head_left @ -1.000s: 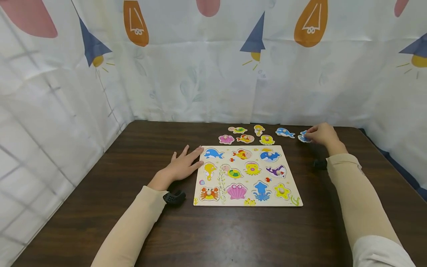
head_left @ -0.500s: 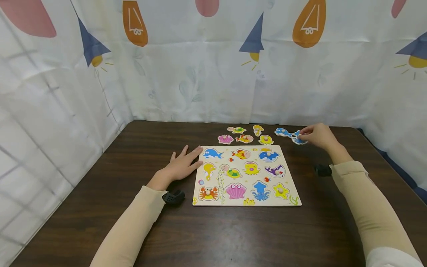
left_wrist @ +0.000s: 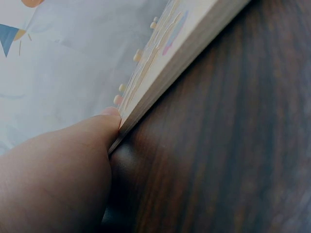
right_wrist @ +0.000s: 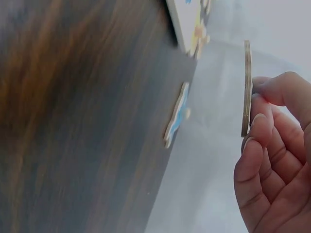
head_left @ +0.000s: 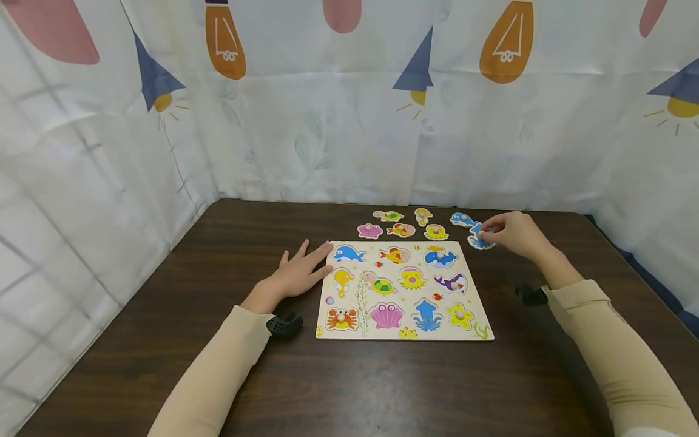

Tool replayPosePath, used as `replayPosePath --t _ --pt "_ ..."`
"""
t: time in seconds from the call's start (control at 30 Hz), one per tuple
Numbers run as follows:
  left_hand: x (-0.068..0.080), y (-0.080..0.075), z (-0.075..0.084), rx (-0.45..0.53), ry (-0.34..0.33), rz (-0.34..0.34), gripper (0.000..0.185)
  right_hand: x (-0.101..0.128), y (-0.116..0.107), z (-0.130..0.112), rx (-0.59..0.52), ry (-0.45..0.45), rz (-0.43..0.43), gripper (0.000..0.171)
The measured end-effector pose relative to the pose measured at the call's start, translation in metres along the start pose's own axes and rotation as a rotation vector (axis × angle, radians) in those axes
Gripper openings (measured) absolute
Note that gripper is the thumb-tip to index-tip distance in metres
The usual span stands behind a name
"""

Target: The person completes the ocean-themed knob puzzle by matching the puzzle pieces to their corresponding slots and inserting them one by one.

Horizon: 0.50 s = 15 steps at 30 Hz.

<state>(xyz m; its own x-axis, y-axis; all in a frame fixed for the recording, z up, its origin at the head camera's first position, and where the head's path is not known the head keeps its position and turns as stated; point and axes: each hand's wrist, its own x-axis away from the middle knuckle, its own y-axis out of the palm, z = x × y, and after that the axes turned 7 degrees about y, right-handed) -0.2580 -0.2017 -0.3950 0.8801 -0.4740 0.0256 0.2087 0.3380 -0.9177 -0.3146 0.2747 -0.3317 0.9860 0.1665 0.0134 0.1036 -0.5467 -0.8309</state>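
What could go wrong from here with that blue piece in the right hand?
1. The right hand only pinches the blue piece by its small knob, clear of the table, so it may twist or drop.
2. The loose blue whale piece lies close beside it and could get knocked.
3. The left hand only rests flat against the puzzle board edge, so the board might slide under pressure.

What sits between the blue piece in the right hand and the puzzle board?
Nothing visible: the right hand pinches the blue piece just off the puzzle board far right corner, with only bare table between.
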Motion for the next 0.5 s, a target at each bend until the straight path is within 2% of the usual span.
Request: replayPosePath --t 0.2,0.5 --pt "0.0 0.002 -0.001 0.002 -0.001 -0.003 0.069 0.009 0.008 -0.012 0.032 -0.053 0.001 0.028" --pt "-0.001 0.001 -0.001 -0.002 0.002 -0.002 0.069 0.023 0.019 -0.023 0.027 -0.077 -0.033 0.02"
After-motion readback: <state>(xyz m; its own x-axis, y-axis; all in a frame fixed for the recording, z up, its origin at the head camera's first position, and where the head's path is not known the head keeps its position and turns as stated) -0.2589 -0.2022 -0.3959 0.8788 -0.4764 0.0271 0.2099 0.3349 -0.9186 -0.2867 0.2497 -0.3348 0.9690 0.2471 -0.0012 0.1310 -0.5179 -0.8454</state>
